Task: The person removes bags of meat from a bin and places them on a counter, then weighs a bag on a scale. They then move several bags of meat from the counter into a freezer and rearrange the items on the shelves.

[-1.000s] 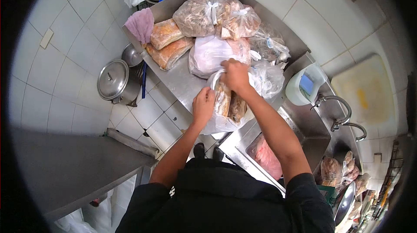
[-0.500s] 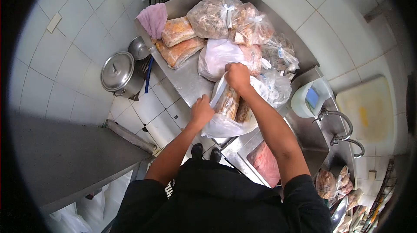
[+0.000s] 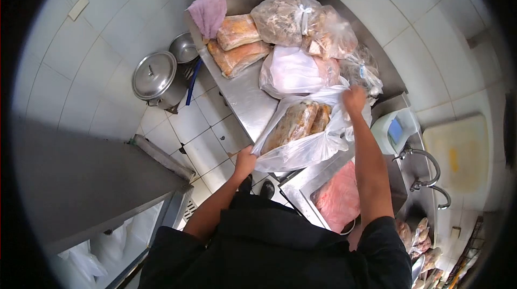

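A white translucent plastic bag [image 3: 318,151] lies spread wide at the front of the steel counter [image 3: 245,107]. Inside it are brownish wrapped packages [image 3: 296,122] that look like frozen meat. My left hand [image 3: 245,162] is closed on the bag's near left edge. On the far right, my right hand [image 3: 354,100] grips the bag's rim. Just behind stands a full whitish bag [image 3: 296,71], knotted at its right side.
Behind are tied clear bags [image 3: 283,17], two stacked orange-brown packages [image 3: 239,30] and a pink cloth [image 3: 207,15]. Right are a white bucket [image 3: 382,133], a faucet [image 3: 425,165] and a sink holding a pink bag [image 3: 339,197]. A lidded pot [image 3: 156,76] stands left.
My hands have moved apart, the right one to the right and the left one down, stretching the bag's mouth wider. More of the packages inside shows. The camera view has shifted slightly.
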`<state>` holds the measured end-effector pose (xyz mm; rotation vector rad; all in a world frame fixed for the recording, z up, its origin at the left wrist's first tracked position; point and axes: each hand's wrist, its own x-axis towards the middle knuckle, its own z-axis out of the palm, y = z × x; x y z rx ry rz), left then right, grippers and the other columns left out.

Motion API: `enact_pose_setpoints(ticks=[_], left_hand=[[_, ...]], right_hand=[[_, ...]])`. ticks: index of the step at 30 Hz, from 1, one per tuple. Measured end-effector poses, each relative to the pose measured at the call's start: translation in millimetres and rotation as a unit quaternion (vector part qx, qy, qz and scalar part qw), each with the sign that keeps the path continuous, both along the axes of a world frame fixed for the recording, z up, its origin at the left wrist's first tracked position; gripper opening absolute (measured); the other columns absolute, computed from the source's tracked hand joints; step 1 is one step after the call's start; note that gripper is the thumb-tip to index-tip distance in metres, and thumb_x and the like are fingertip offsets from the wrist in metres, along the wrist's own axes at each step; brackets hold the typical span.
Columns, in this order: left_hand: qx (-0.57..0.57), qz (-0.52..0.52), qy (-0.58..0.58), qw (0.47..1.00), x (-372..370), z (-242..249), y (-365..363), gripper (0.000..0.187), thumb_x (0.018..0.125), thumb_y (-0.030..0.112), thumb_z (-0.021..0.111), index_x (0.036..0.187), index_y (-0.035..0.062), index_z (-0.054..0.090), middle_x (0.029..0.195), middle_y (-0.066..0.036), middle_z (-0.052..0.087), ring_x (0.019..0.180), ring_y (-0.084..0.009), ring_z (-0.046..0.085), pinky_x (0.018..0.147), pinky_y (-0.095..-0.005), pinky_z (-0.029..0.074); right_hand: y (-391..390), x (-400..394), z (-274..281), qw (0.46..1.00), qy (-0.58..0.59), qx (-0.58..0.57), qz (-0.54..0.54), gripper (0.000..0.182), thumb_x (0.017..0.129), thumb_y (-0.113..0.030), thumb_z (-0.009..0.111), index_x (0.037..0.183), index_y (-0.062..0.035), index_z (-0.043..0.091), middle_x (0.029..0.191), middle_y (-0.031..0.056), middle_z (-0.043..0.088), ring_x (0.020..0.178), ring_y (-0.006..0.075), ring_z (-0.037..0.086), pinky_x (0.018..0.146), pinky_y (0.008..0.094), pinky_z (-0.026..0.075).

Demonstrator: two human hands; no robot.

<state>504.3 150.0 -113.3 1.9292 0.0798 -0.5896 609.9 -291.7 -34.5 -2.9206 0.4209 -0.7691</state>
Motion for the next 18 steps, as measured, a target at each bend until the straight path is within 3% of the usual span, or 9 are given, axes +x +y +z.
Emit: enact_pose_setpoints(ticks=[1, 4, 7, 10, 13, 14, 16, 17, 18], left_hand=[[-0.078, 0.009, 0.119, 0.99, 5.0, -1.3, 4.3, 0.016, 0.081, 0.012, 0.06, 0.092, 0.0011, 0.062, 0.074, -0.012, 0.065, 0.071, -0.0285, 0.065, 0.067, -0.0434, 0.052], [-0.221, 0.032, 0.241, 0.945, 10.7, 6.1, 25.1, 0.031, 0.081, 0.015, 0.066, 0.109, 0.0032, 0.06, 0.088, -0.004, 0.063, 0.084, -0.0183, 0.062, 0.074, -0.0375, 0.052], [-0.197, 0.145, 0.066, 0.967, 8.3, 34.3, 18.6, 0.048, 0.077, 0.018, 0.072, 0.119, 0.0017, 0.056, 0.101, -0.012, 0.061, 0.094, -0.0235, 0.06, 0.082, -0.0373, 0.05], [-0.039, 0.108, -0.319, 0.941, 16.7, 110.6, 5.6, 0.054, 0.077, 0.019, 0.075, 0.122, -0.0013, 0.054, 0.104, -0.018, 0.06, 0.098, -0.0287, 0.06, 0.088, -0.036, 0.048], [-0.192, 0.038, -0.237, 0.952, 19.9, 137.9, -31.7, 0.058, 0.082, 0.034, 0.07, 0.123, -0.0032, 0.052, 0.107, -0.023, 0.06, 0.102, -0.033, 0.06, 0.09, -0.0392, 0.047], [-0.13, 0.011, -0.149, 0.98, 18.6, 132.2, -36.0, 0.061, 0.083, 0.039, 0.067, 0.125, -0.0033, 0.051, 0.109, -0.024, 0.059, 0.104, -0.0335, 0.06, 0.09, -0.0395, 0.047], [-0.01, -0.034, 0.035, 0.999, 15.7, 114.0, -44.0, 0.068, 0.085, 0.049, 0.062, 0.127, -0.0035, 0.05, 0.115, -0.026, 0.059, 0.108, -0.0343, 0.059, 0.092, -0.04, 0.046], [-0.025, -0.047, 0.082, 0.995, 11.4, 107.2, -42.3, 0.07, 0.085, 0.052, 0.059, 0.128, -0.003, 0.05, 0.117, -0.026, 0.058, 0.11, -0.0348, 0.058, 0.093, -0.0411, 0.045], [-0.039, -0.062, 0.129, 0.989, 6.1, 102.2, -37.7, 0.073, 0.086, 0.055, 0.057, 0.129, -0.0024, 0.05, 0.119, -0.025, 0.058, 0.112, -0.0354, 0.057, 0.095, -0.0422, 0.044]], right_hand=[[-17.0, -0.2, -0.5, 0.996, 0.078, 0.043, -0.02, 0.021, 0.068, -0.02, 0.065, 0.082, -0.0058, 0.071, 0.087, 0.0154, 0.067, 0.082, 0.0336, 0.063, 0.074, 0.0426, 0.051], [-19.3, 3.2, 47.3, 0.924, 0.3, 0.237, 0.014, 0.027, 0.066, -0.019, 0.072, 0.088, -0.0047, 0.071, 0.098, 0.0118, 0.067, 0.087, 0.03, 0.062, 0.08, 0.0395, 0.05], [56.7, -2.0, 170.9, 0.821, 0.255, 0.51, -0.004, 0.034, 0.065, -0.016, 0.078, 0.097, -0.0062, 0.071, 0.107, 0.0048, 0.065, 0.093, 0.0219, 0.061, 0.077, 0.0342, 0.05], [118.0, 5.6, 220.4, 0.912, 0.113, 0.366, 0.146, 0.034, 0.073, -0.02, 0.075, 0.104, -0.0074, 0.071, 0.101, 0.0044, 0.067, 0.089, 0.0187, 0.062, 0.072, 0.0333, 0.051], [161.9, 26.7, 207.2, 0.814, 0.365, 0.426, 0.149, 0.056, 0.072, -0.032, 0.075, 0.118, -0.0014, 0.063, 0.098, 0.0181, 0.068, 0.092, 0.0291, 0.065, 0.086, 0.0345, 0.05], [161.1, 39.0, 172.7, 0.865, 0.38, 0.252, 0.212, 0.058, 0.072, -0.037, 0.074, 0.113, 0.0022, 0.064, 0.1, 0.0213, 0.068, 0.094, 0.0324, 0.066, 0.086, 0.037, 0.051], [180.6, 42.6, 138.8, 0.901, 0.403, -0.051, 0.154, 0.062, 0.069, -0.047, 0.074, 0.101, 0.0049, 0.068, 0.101, 0.0251, 0.067, 0.094, 0.0388, 0.066, 0.082, 0.0398, 0.053], [185.2, 40.8, 137.8, 0.886, 0.446, -0.041, 0.124, 0.054, 0.069, -0.049, 0.072, 0.087, 0.0025, 0.072, 0.086, 0.024, 0.069, 0.081, 0.0364, 0.067, 0.078, 0.0401, 0.053], [185.1, 46.6, 132.8, 0.874, 0.465, -0.024, 0.138, 0.057, 0.067, -0.05, 0.073, 0.087, 0.0026, 0.072, 0.087, 0.0243, 0.069, 0.081, 0.0364, 0.067, 0.078, 0.04, 0.053]])
